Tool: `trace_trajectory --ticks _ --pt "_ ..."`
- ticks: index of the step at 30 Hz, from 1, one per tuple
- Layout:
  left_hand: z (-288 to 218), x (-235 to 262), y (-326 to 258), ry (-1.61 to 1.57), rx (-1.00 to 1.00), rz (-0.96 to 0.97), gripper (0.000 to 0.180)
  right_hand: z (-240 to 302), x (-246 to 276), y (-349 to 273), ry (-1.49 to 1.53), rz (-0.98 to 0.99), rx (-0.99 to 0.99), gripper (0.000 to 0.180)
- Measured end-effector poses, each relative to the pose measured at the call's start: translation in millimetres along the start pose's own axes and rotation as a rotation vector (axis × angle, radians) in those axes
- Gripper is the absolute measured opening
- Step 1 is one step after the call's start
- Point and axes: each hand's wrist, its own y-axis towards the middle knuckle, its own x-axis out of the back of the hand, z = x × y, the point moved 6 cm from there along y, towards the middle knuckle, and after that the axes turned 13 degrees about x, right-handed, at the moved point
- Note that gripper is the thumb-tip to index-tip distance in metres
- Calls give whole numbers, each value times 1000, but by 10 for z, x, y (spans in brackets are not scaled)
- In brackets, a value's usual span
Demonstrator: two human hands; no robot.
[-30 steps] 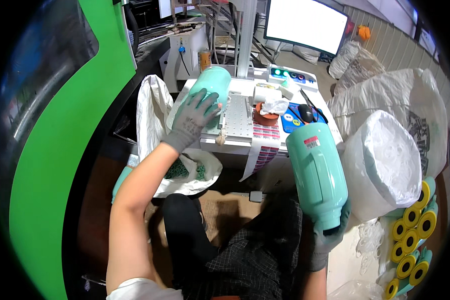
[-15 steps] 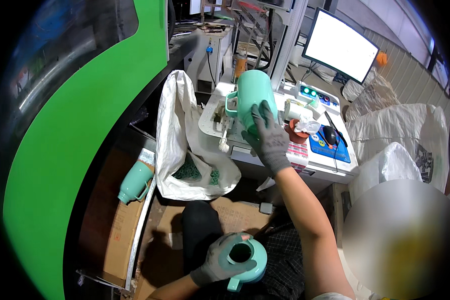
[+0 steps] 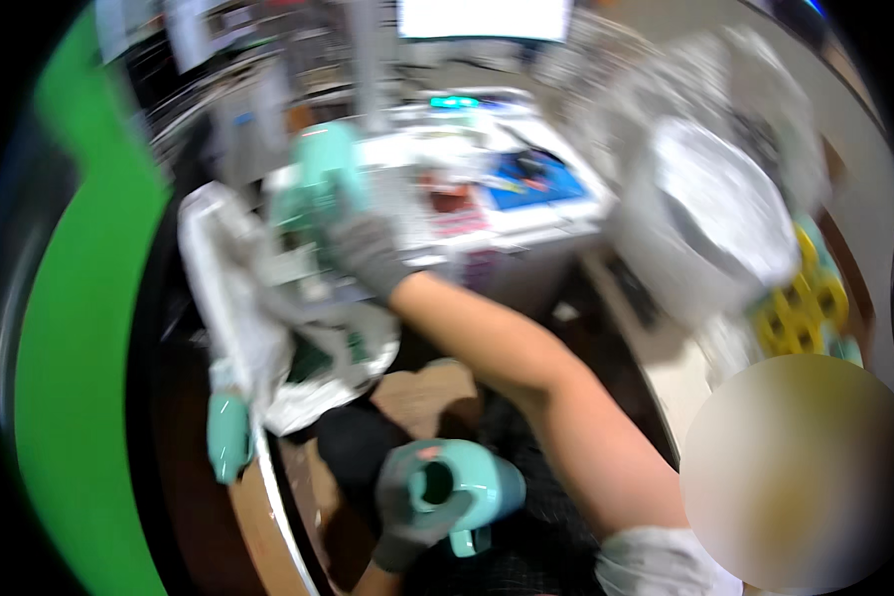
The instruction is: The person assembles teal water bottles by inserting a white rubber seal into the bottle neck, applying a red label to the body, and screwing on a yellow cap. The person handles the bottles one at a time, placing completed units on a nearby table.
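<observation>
While blurred, each hand (image 3: pixel 363 248) grips a teal jug (image 3: pixel 318 179).

Bag (image 3: pixel 258 328) left; rolls (image 3: pixel 800 313) right

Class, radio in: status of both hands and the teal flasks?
Left hand grips open-mouthed teal flask at lap. Right hand holds second flask at bench. White bag hangs beside.

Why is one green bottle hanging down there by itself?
It does look odd. A mint-green bottle sits low at the edge beside the white bag, away from the bench. The picture is too blurred to tell what holds it.
</observation>
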Motion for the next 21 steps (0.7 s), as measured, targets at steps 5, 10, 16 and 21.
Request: trace_trajectory --ticks 5,10,16,21 --pt "210 3 37 -336 94 -64 76 83 1409 -1374 439 -181 -33 78" --pt "156 -177 267 -156 98 162 90 -279 2198 -4173 360 -42 -585 65" --pt "149 -250 644 101 -29 243 72 -214 4469 -6566 -399 -185 -1356 64" --pt "188 -704 742 254 -74 324 63 1377 6081 -8770 -1159 500 -1662 49"
